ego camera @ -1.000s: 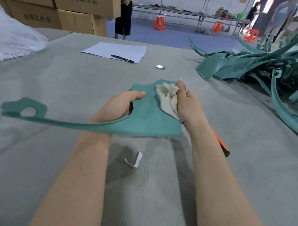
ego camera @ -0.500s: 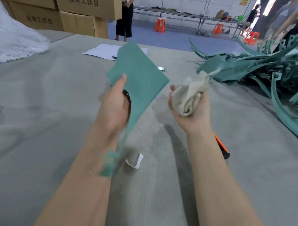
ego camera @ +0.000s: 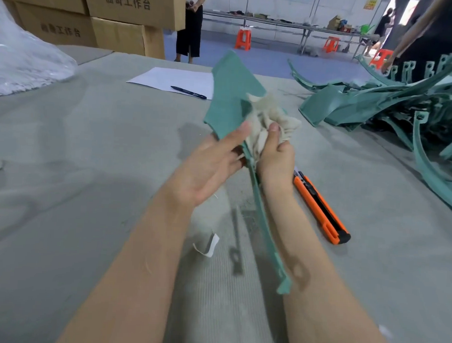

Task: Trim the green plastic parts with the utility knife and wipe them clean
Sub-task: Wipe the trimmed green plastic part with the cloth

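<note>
Green plastic part (ego camera: 231,93), just flipped upright above the table (ego camera: 91,144), is pinched in our left hand (ego camera: 207,170) while our right hand (ego camera: 277,160), curled round the cloth (ego camera: 271,119), likely starts wiping its other face.

One wide-angle camera, worn on the head, faces forward and down across the grey felt-covered table (ego camera: 64,164). Bare forearms enter from 6 o'clock. The left hand (ego camera: 207,168) and right hand (ego camera: 277,158) hold a flat teal-green plastic part (ego camera: 231,93) and a crumpled beige cloth (ego camera: 271,116) close to the lens, just above centre. Stacked brown cardboard boxes (ego camera: 123,16) stand far off at 11 o'clock.
</note>
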The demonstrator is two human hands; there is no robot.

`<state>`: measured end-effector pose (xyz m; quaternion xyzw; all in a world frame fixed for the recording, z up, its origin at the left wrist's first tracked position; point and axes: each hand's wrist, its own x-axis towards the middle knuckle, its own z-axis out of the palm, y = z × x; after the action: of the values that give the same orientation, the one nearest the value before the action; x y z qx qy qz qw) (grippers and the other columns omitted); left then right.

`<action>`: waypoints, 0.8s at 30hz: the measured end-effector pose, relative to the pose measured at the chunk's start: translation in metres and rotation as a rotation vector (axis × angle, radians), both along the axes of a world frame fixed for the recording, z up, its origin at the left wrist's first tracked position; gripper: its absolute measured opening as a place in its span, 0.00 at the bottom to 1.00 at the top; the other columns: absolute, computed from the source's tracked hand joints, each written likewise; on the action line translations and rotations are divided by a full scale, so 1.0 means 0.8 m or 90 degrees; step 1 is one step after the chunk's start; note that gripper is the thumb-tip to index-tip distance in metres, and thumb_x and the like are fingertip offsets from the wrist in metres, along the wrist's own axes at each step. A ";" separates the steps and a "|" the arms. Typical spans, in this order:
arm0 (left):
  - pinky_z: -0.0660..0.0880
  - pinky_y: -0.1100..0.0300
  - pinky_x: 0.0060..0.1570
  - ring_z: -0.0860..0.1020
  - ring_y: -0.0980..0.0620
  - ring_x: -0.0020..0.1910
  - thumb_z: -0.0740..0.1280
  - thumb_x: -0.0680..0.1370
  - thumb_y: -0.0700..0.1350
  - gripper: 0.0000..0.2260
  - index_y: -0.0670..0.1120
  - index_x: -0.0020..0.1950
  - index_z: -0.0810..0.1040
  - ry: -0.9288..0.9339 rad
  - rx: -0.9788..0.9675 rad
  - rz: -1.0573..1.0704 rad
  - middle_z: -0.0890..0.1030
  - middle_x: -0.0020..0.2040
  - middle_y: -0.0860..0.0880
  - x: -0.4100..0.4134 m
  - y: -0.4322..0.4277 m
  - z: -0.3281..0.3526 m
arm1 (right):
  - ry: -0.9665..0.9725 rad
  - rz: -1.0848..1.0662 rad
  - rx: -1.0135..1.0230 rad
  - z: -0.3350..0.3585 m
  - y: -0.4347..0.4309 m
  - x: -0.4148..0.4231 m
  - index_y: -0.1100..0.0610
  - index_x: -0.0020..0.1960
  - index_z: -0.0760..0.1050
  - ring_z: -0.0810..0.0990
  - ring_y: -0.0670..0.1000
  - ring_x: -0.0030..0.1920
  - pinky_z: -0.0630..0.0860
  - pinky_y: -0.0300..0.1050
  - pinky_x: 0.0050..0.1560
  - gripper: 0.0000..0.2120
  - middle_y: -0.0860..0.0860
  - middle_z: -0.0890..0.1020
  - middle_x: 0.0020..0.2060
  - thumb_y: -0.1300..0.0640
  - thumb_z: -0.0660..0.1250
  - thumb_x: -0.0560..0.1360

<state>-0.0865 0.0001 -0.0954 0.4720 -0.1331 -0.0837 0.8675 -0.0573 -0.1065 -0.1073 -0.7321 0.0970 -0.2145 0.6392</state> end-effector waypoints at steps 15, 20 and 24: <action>0.80 0.49 0.50 0.83 0.48 0.35 0.62 0.82 0.45 0.09 0.41 0.46 0.77 0.200 -0.379 0.311 0.84 0.37 0.44 0.021 0.028 -0.001 | 0.028 0.217 -0.293 -0.001 0.046 -0.033 0.57 0.35 0.70 0.72 0.56 0.40 0.62 0.44 0.39 0.20 0.60 0.78 0.37 0.49 0.57 0.82; 0.80 0.55 0.48 0.82 0.48 0.43 0.57 0.83 0.50 0.15 0.41 0.58 0.76 0.134 -0.331 0.345 0.84 0.49 0.46 0.020 0.079 -0.008 | 0.167 0.466 -0.258 0.005 0.052 -0.059 0.54 0.27 0.64 0.68 0.47 0.19 0.64 0.41 0.25 0.26 0.49 0.70 0.19 0.45 0.57 0.82; 0.71 0.64 0.61 0.77 0.53 0.44 0.60 0.82 0.47 0.18 0.42 0.71 0.69 0.156 -0.385 0.433 0.71 0.71 0.46 0.027 0.099 -0.005 | 0.222 0.767 -0.073 0.023 0.003 -0.066 0.52 0.30 0.78 0.71 0.47 0.20 0.66 0.35 0.22 0.19 0.51 0.76 0.23 0.44 0.64 0.75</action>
<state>-0.0651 0.0794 -0.0991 0.2012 0.1142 0.1927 0.9536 -0.1100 -0.1038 -0.0886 -0.7153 -0.2412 0.3014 0.5825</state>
